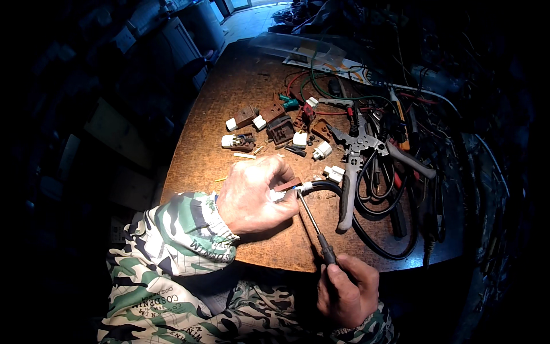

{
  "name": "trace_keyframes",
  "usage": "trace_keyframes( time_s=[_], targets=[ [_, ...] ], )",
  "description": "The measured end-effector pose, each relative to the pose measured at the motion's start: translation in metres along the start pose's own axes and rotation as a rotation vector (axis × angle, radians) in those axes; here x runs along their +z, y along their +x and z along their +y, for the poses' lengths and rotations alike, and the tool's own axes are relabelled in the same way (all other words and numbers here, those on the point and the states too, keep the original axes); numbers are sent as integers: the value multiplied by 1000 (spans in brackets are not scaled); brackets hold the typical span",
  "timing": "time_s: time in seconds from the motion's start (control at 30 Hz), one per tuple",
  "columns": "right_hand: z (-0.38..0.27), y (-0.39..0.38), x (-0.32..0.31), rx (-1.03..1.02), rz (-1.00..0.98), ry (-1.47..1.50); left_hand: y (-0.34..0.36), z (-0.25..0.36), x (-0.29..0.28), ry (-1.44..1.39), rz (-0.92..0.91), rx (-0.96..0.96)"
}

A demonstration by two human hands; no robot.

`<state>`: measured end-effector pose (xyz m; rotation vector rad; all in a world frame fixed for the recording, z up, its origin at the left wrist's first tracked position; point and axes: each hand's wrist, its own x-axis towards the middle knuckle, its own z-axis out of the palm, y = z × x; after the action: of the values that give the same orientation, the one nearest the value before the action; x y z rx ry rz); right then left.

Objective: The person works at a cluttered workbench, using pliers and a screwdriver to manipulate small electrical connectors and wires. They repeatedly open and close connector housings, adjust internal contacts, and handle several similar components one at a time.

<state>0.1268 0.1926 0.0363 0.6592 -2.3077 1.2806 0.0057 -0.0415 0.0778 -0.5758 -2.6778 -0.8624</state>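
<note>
My left hand (247, 192) is closed around a small brown-and-white plug (286, 186) near the table's front edge. A thick black cable (327, 185) with a white end sleeve runs out of the plug to the right. Blue shows at the wire by the sleeve. In my right hand (350, 291) is a screwdriver (326, 247), gripped by its dark handle. Its thin shaft slants up and left, with the tip at the plug beside my left fingertips. Whether the tip sits in a screw is hidden.
Brown plug shells (245, 117) and white plug inserts (322, 151) lie beyond my left hand on the wooden table (200, 123). Wire-stripping pliers (360, 143) with grey handles rest to the right. Behind them are tangled test leads and a yellow tool (397, 109).
</note>
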Motion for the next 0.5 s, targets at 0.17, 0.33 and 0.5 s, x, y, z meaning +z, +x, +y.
trace_keyframes(
  time_s=[0.17,0.33,0.5],
  targets=[
    [-3,6,2,-47,-1,-79,-2,3,0,15,-14,-60],
    [-8,-10,16,51,84,143,-2,3,1,1,-40,-114],
    [-20,9,5,-105,109,-118,-3,4,2,43,-41,-102]
  ],
)
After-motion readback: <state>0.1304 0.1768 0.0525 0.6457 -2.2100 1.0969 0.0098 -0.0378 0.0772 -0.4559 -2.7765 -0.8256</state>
